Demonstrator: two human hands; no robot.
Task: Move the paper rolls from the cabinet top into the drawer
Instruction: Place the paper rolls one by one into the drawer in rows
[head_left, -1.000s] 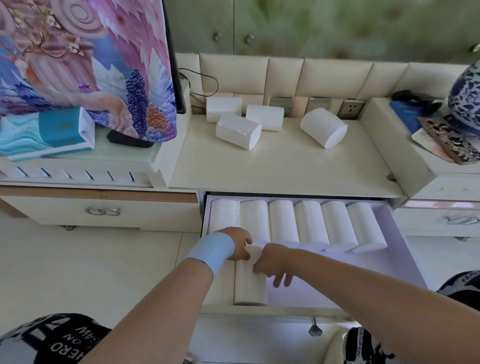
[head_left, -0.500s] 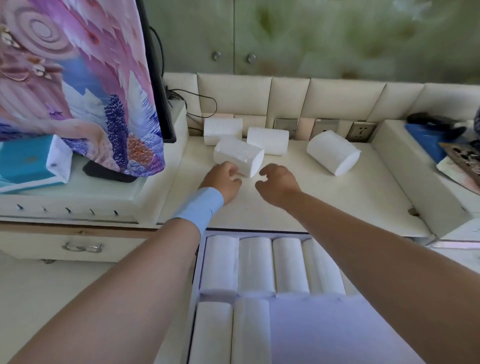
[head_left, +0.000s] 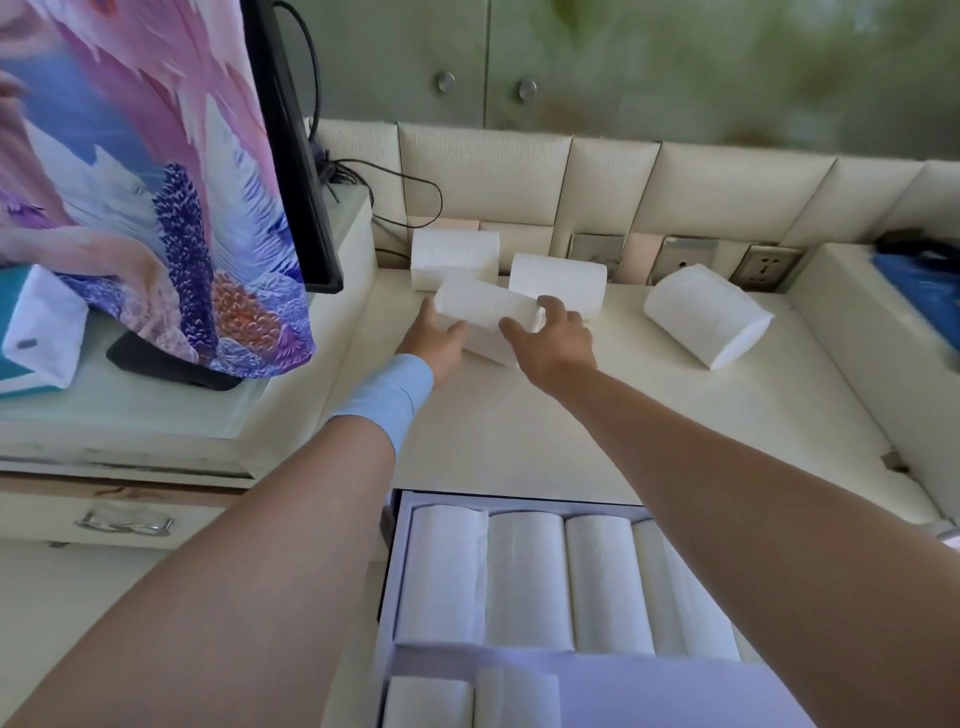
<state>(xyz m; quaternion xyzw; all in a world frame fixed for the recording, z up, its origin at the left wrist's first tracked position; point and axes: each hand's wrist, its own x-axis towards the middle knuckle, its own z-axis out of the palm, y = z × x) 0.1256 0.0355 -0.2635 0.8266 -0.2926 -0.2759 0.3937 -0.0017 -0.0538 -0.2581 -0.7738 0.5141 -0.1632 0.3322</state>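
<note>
Rolls already fill the open drawer (head_left: 395, 613) at the near edge of the view: a back row (head_left: 524, 582) of white paper rolls lying side by side, and two more (head_left: 467, 699) in front of them at the left, with a bare pale patch of drawer floor to their right. Both forearms reach over the drawer toward the cabinet top (head_left: 519, 431), a cream worktop; the left wrist wears a light blue band (head_left: 389, 397). On the worktop the left hand (head_left: 434, 343) and right hand (head_left: 556, 343) close from either side on the nearest paper roll (head_left: 483, 306), fingers curled round its ends and thumbs on its front face; whether it is lifted clear of the surface cannot be told. Just behind it lie two more rolls, one at the back left (head_left: 454, 254) and one to its right (head_left: 563, 273), close against the held one. A fourth roll (head_left: 704, 314) lies apart at the right, turned at an angle. Beyond them the padded back panel carries wall sockets (head_left: 766, 267). At the left, on a raised step, stands a screen draped in a pink and purple cloth (head_left: 156, 182).
</note>
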